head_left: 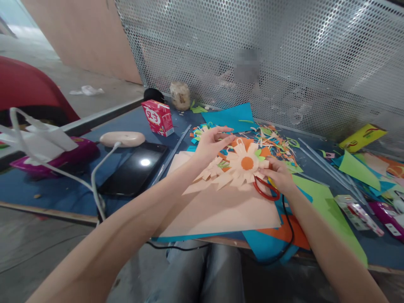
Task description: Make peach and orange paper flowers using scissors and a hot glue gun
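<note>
A peach paper flower point(232, 164) with an orange round centre and a small green leaf lies over a stack of peach paper sheets point(221, 214). My right hand point(277, 173) pinches the flower's right edge between thumb and fingers. Just below that hand are scissors with red handles point(267, 189), their blades hidden. Over the flower's upper left, my left hand point(214, 143) reaches with its fingers stretched out and apart, holding nothing. More cut peach petals and green bits point(214, 168) lie beneath the left hand, partly covered.
Coloured paper scraps point(274, 141) heap behind the flower, before a perforated metal panel point(195, 46). A black phone point(134, 170), a white cable and a red drink carton point(158, 118) stand left. Green paper point(328, 214), clear strips and a yellow box point(362, 137) lie right.
</note>
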`<state>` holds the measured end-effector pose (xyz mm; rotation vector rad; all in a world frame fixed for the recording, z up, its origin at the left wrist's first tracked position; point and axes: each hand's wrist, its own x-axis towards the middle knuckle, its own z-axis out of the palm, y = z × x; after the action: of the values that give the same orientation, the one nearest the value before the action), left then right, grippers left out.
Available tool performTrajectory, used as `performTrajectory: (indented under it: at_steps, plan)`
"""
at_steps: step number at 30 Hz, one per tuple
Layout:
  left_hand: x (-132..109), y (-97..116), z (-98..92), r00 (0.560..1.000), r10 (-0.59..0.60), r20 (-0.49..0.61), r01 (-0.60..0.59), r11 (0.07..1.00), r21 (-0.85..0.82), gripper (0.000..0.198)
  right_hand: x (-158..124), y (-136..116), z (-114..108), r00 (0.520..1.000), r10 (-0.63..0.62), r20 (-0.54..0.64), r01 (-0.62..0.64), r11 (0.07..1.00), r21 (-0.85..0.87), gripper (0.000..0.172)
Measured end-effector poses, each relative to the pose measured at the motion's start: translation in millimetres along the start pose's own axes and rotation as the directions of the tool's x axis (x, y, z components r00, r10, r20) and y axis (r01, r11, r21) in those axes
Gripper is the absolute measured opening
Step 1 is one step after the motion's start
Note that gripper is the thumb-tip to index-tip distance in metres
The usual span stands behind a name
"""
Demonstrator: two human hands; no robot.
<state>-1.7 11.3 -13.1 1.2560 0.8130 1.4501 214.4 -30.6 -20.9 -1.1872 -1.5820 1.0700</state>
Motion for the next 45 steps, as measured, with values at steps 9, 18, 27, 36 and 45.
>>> performTrajectory:
  at_steps: [9,18,27,36,45]
  plan:
    - [-3.2,3.8,-1.2,0.996,0.083,-0.018,-0.082,0.995,0.063,0.037,0.3,0.0,1.3,0.999,0.035,-0.014,-0.035,0.999,0.011,0.021]
    - [-3.4,5.4,0.3,0.994,0.104,-0.025,-0.103,0.994,0.044,0.040,1.4,2.0,0.5,0.999,0.049,-0.003,-0.048,0.998,0.034,0.026]
    - [-3.0,-2.5,1.2,0.990,0.077,0.121,-0.091,0.989,0.119,0.057,1.3,0.5,4.8,0.998,0.005,-0.062,0.001,0.995,0.098,0.028]
    - [-20.1,4.6,1.2,0.705,0.535,0.466,-0.708,0.494,0.505,0.009,-1.5,1.4,-2.8,0.902,-0.428,-0.055,0.423,0.902,-0.084,0.014]
    - [-23.5,2.6,3.4,0.244,0.766,0.594,-0.896,-0.055,0.440,0.011,-0.6,0.6,-3.7,0.872,-0.480,-0.095,0.472,0.876,-0.096,0.014]
